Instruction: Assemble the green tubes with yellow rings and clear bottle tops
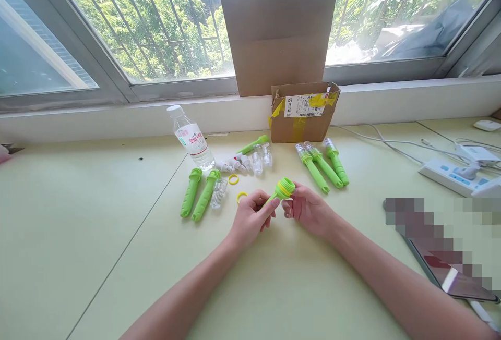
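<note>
My left hand point(253, 216) is closed around a green plastic handle point(281, 190), its wide threaded end pointing up and right. A yellow ring point(288, 186) sits around that threaded neck. My right hand point(311, 209) has its thumb and forefinger against the ring's right side, the other fingers curled. Beyond my left hand lie two loose yellow rings, one of them point(234, 179) fully in sight. Two bare green handles point(204, 199) and a clear ribbed cap point(218, 194) rest to the left. Behind are more clear caps point(257, 163), small white tips point(237, 164) and another green handle point(252, 145).
Three green handles with clear caps point(321, 167) lie at the right. A water bottle point(191, 138) and an open cardboard box point(301, 129) stand near the window wall. A power strip point(450, 177) with cables and a phone point(442, 267) occupy the right side.
</note>
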Available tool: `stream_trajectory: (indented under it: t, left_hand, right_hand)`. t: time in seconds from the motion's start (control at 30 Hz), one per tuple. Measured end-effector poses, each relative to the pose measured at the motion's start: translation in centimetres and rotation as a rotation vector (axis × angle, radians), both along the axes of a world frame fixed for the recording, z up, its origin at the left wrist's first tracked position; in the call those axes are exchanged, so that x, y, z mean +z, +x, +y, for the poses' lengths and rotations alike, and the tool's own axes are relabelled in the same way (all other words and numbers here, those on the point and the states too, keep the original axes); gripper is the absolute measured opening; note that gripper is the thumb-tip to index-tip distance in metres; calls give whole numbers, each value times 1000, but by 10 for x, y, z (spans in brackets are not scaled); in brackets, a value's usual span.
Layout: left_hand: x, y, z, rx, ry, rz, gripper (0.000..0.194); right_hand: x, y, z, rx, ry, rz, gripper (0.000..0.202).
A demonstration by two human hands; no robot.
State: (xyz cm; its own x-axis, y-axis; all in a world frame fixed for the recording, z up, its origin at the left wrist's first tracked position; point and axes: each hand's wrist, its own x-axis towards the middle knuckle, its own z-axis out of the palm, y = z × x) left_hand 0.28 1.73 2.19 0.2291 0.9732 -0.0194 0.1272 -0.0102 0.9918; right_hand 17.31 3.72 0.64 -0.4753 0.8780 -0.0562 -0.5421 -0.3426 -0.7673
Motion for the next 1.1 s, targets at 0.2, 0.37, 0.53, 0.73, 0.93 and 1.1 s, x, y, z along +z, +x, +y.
stream_trajectory:
  t: [0.2, 0.37, 0.53, 0.73, 0.93, 1.1]
  left_hand:
    - [-1, -4, 3, -92, -44, -48, 36]
    - [1, -6, 4, -157, -101, -101, 37]
    - [1, -6, 5, -161, -88, -66, 38]
    - [-1, 1, 3, 11, 24, 36, 38]
    - [-3, 0, 1, -35, 6, 53, 46]
    - [-3, -2, 3, -95, -37, 21, 48]
  right_hand:
    - [-2, 1, -1, 3, -5, -13, 9]
    - [1, 0, -3, 20, 14, -31, 10]
    - [2, -1, -1, 23, 4, -24, 11]
    - [1, 0, 2, -27, -24, -21, 11]
    - [0, 1, 1, -8, -7, -18, 12]
    - [1, 1, -1, 21, -1, -11, 10]
